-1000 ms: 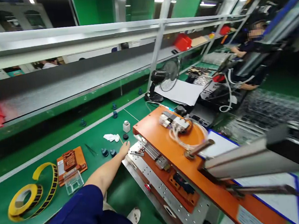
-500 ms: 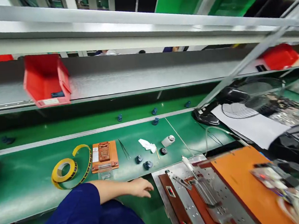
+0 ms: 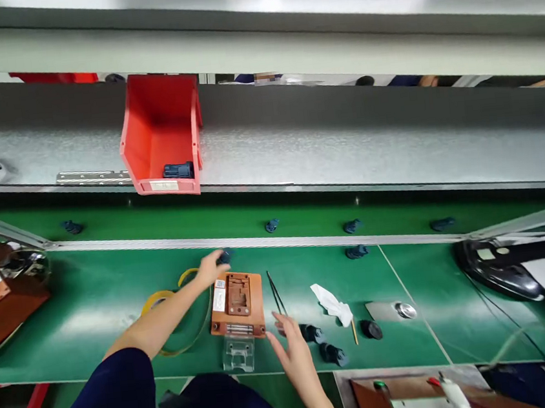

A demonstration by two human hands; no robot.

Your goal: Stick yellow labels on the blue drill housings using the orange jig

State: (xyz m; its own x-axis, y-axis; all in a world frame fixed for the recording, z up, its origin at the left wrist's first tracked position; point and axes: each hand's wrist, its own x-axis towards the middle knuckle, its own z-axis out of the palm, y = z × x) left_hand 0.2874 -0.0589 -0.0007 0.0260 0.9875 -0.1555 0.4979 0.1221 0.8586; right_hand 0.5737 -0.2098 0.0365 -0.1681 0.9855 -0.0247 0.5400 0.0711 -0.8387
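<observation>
A: The fingers of your left hand curl at a dark blue part on the tabletop, just beyond the orange fixture. I can't tell whether you grip it or only touch it.

B: Those of your right hand are spread and appear to hold nothing. They are at the near end of the tweezers; contact, I can't make out.

A: Then watch the left. The part looks small and rounded, so an off-centre pinch could make it slip from you and roll.

B: Your left forearm bothers me more. It crosses above the yellow tape, so dropping your elbow could drag that loop against the fixture and nudge it.

A: Nearer you, the clear flap lies towards the front edge and looks hinged to the fixture. Lean in, and your body might knock it and strain the hinge.

B: Beside your right hand sit two more blue parts; a wide swing of your knuckles might topple one.

A: Farther right, the white cloth seems to touch the wooden stick. Tug one carelessly and you may pull both into the black round piece.
</observation>
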